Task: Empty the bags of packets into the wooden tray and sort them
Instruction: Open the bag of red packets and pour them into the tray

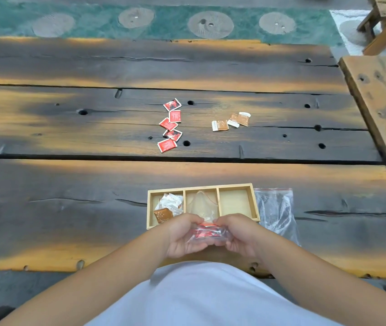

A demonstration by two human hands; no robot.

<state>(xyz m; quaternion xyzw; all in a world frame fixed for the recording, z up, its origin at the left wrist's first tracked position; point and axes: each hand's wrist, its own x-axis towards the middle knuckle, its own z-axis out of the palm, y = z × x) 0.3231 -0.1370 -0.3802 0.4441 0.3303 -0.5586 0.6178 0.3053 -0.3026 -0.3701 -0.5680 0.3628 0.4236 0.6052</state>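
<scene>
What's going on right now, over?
Both hands, left and right, gripping bag of red packets. Tray right compartment empty. Nothing blocking.

Looks like a rustic café or tea-house seating area, poss. a home patio; can't tell which. Bench [69, 189] is made of thick, dark, weathered planks w/ knot holes and wide gaps between boards. Rough wooden seats [385, 22] of the same style stand at far right. Floor beyond is a green mat [168, 20] w/ round grey patterned discs. Small red sachets [170, 124] and brown-and-white sachets [232, 121], tea or condiment type, lie on the planks.
</scene>
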